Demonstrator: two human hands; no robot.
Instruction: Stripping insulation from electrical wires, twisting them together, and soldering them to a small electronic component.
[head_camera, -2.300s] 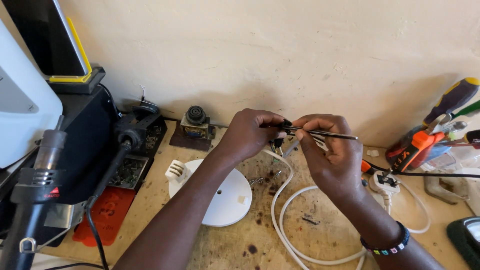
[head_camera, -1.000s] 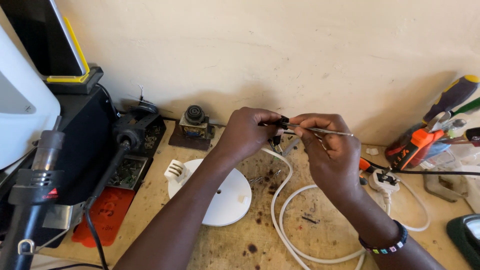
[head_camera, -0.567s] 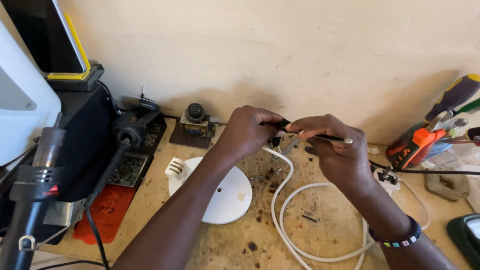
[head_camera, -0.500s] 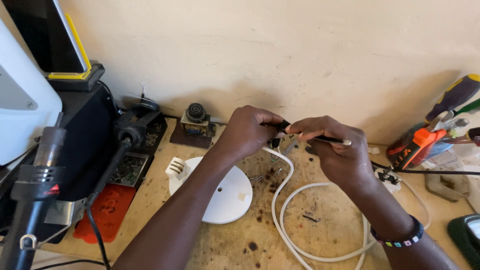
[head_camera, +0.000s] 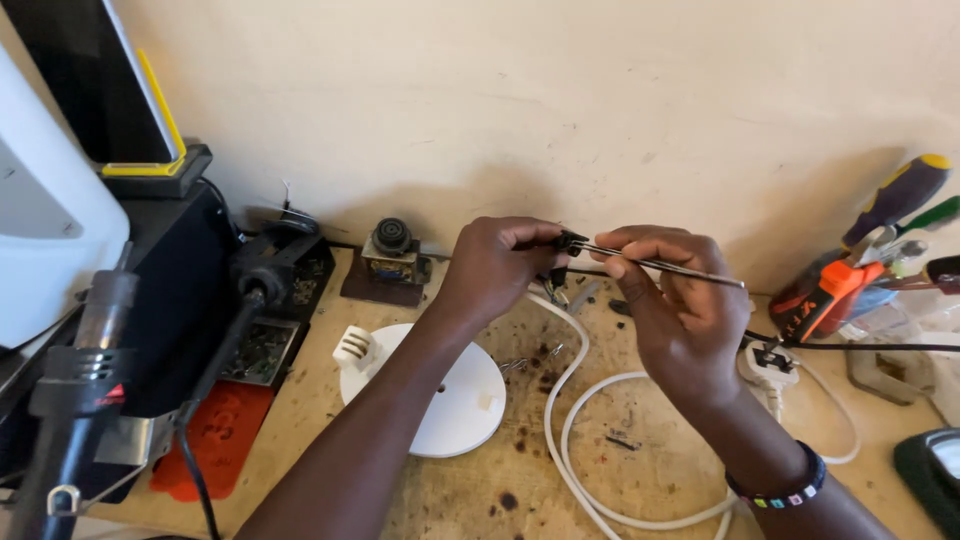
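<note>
Between both hands (head_camera: 600, 275): thin metal tool (head_camera: 665, 266).

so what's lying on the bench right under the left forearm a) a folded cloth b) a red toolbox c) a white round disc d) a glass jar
C: a white round disc lies flat on the wooden bench beneath the left forearm, while the left hand and right hand meet above a looped white cable.

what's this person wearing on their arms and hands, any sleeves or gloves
No gloves and no sleeves in view: both forearms are bare. The right hand has a beaded bracelet at the wrist, dark with small coloured and white beads. The left hand wears nothing that shows, no rings or watch.
</note>
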